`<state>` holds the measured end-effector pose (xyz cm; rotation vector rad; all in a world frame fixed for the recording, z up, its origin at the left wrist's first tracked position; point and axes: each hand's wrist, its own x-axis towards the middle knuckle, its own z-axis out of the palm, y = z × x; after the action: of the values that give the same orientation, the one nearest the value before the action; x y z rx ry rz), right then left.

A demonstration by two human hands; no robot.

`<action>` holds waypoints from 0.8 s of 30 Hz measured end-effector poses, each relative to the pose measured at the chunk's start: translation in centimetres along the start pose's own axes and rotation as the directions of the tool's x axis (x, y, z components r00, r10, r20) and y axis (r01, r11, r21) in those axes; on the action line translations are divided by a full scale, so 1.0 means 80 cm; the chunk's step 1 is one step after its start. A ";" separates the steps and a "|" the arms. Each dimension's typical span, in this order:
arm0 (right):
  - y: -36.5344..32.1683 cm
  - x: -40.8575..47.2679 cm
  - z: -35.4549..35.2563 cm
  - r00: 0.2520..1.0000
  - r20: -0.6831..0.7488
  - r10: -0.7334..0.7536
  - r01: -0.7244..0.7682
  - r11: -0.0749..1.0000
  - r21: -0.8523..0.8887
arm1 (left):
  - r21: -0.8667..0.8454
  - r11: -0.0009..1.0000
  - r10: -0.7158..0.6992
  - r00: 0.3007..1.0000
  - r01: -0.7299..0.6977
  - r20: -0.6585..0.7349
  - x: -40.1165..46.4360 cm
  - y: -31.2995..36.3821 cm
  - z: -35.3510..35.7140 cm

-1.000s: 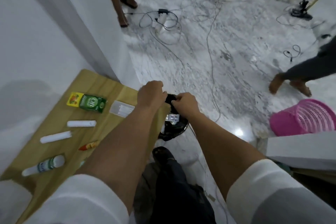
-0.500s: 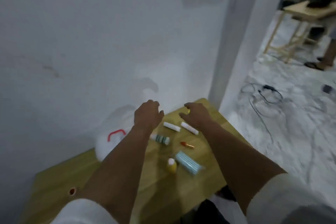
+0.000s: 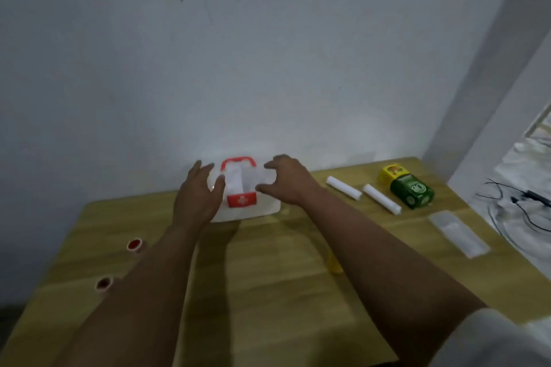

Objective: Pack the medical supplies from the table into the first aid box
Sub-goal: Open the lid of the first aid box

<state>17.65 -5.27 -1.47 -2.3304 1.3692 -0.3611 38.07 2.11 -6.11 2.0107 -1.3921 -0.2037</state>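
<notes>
Both hands were spread wide w/ nothing gripped: left hand (image 3: 199,197) & right hand (image 3: 288,181) flanked the first aid box (image 3: 247,202), a white, boxy plastic case w/ red handle & red clasp facing the person. It sat at the back of the wood-grain table (image 3: 268,277), against a blank grey wall (image 3: 238,53). Two white rolls (image 3: 343,188) lay to its right, long axes slanting diagonally.

Box at the back of the table, supplies to its right, caps to its left.

The box (image 3: 247,188) stands on the table (image 3: 268,292) against the wall (image 3: 238,53), between the left hand (image 3: 198,197) and right hand (image 3: 287,183). Right of it lie two rolls (image 3: 343,187) (image 3: 382,198) side by side, then a carton (image 3: 412,190) farther right. A flat packet (image 3: 459,233) lies nearer, before the carton. Two caps (image 3: 135,245) (image 3: 103,283) sit left, near the table's edge.
</notes>
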 end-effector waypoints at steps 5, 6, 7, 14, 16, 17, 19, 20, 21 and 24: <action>-0.007 -0.056 0.012 0.997 -0.070 -0.028 0.027 1.000 -0.015 | -0.048 0.999 0.004 0.999 -0.007 -0.051 -0.045 0.003 -0.007; -0.011 -0.070 0.014 0.997 -0.071 -0.028 0.027 0.999 -0.019 | -0.048 0.999 0.002 0.999 -0.004 -0.049 -0.058 0.005 -0.012; -0.015 -0.085 0.016 0.997 -0.072 -0.031 0.029 0.999 -0.024 | -0.042 0.999 0.005 0.999 -0.006 -0.044 -0.072 0.006 -0.017; -0.026 -0.174 0.040 0.988 -0.109 -0.110 0.091 0.982 -0.167 | -0.080 0.996 0.036 0.999 -0.036 -0.004 -0.152 0.002 -0.045; -0.024 -0.189 0.050 0.967 -0.131 -0.221 0.186 0.954 -0.235 | -0.118 0.992 0.054 0.998 -0.049 0.045 -0.170 -0.003 -0.046; -0.023 -0.193 0.055 0.948 -0.133 -0.289 0.243 0.928 -0.284 | -0.119 0.991 0.068 0.994 -0.058 0.084 -0.177 -0.008 -0.046; -0.020 -0.194 0.069 0.921 -0.119 -0.370 0.300 0.871 -0.388 | -0.098 0.993 0.087 0.986 -0.073 0.144 -0.187 -0.018 -0.043; -0.019 -0.194 0.077 0.918 -0.123 -0.378 0.296 0.856 -0.423 | -0.099 0.992 0.093 0.983 -0.078 0.156 -0.191 -0.021 -0.041; -0.017 -0.192 0.086 0.917 -0.138 -0.373 0.279 0.850 -0.446 | -0.111 0.990 0.102 0.983 -0.086 0.151 -0.194 -0.023 -0.038; -0.009 -0.182 0.110 0.894 -0.215 -0.392 0.251 0.838 -0.485 | -0.143 0.982 0.135 0.989 -0.127 0.053 -0.201 -0.028 -0.026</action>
<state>14.85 9.70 -9.14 -3.0162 1.2849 -0.5843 34.07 17.56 -9.74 1.8053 -1.5010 -0.2991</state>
